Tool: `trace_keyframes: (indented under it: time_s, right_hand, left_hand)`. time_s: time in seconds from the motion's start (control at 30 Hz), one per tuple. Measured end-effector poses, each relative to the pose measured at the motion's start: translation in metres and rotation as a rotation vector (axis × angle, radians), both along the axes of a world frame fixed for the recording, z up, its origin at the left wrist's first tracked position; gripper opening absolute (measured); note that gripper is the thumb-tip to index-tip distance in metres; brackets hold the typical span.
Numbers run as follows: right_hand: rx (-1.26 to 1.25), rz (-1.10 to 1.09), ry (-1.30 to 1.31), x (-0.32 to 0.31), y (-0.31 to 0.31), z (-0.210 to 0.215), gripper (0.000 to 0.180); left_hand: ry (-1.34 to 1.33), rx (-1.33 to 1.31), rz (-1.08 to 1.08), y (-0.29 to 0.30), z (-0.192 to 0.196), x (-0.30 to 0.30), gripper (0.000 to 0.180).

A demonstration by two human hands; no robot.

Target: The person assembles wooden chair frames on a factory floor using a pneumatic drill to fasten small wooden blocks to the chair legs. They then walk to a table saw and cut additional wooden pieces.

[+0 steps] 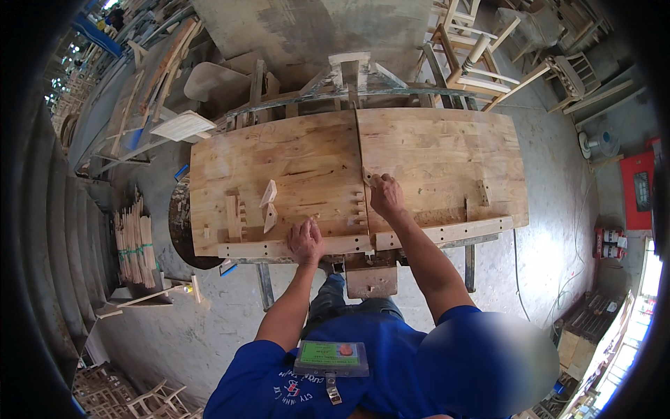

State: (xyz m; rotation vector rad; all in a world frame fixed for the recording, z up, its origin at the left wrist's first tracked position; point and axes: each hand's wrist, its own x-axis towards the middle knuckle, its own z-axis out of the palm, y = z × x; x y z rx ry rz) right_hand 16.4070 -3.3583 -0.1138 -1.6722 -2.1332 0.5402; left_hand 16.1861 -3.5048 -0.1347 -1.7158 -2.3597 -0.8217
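My right hand [387, 196] pinches a small wooden block [368, 177] with a dark hole, at the gap between two broad wooden panels. My left hand [306, 241] rests, fingers apart, on the left wooden rail [265, 248] along the front edge of the left panel [279, 160]. Another drilled rail [447, 233] runs along the front of the right panel [440, 153]. Two angled wooden blocks [269, 194] lie left of my left hand, close to a notched wooden strip [233, 218]. One more drilled block [484, 192] sits on the right panel.
A bundle of wooden sticks [135, 244] stands on the floor at the left. Chair frames [474, 63] are beyond the table at the right. Near the right wall are a small fan [599, 144] and a red cabinet [636, 188]. A cable [518, 272] trails down the right side.
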Motion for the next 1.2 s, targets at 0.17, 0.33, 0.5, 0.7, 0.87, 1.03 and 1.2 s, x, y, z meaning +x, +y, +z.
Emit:
trace_keyframes:
  time_s: [0.17,0.33,0.5,0.7,0.87,1.03,1.2]
  right_hand:
    - [-0.018,0.002,-0.003,-0.0008,-0.0002,0.0017,0.022]
    - [-0.022,0.001,-0.003,0.0007,0.0003,0.0011,0.023]
    - [-0.023,0.002,-0.006,-0.0011,-0.0008,0.001,0.023]
    - [-0.015,0.0,-0.018,-0.0011,-0.0002,-0.0011,0.023]
    - [-0.003,0.006,-0.008,-0.0018,-0.0009,-0.0026,0.022]
    - [0.002,0.007,-0.017,0.0,-0.0006,-0.0043,0.021]
    - [0.009,0.004,-0.003,-0.0004,-0.0012,-0.0037,0.018]
  left_hand:
    - [0.011,-0.012,0.005,-0.0005,-0.0009,-0.0006,0.015]
    - [0.003,-0.007,0.007,0.0006,-0.0001,0.0006,0.015]
    - [0.011,-0.009,0.016,-0.0016,-0.0023,-0.0002,0.016]
    - [0.027,0.05,0.008,-0.0002,-0.0052,-0.0006,0.015]
    - [0.034,0.035,0.018,-0.0016,-0.0055,-0.0009,0.015]
    - [0.02,0.035,0.005,-0.0013,-0.005,-0.0008,0.015]
    - [0.016,0.025,0.015,-0.0018,-0.0074,-0.0005,0.015]
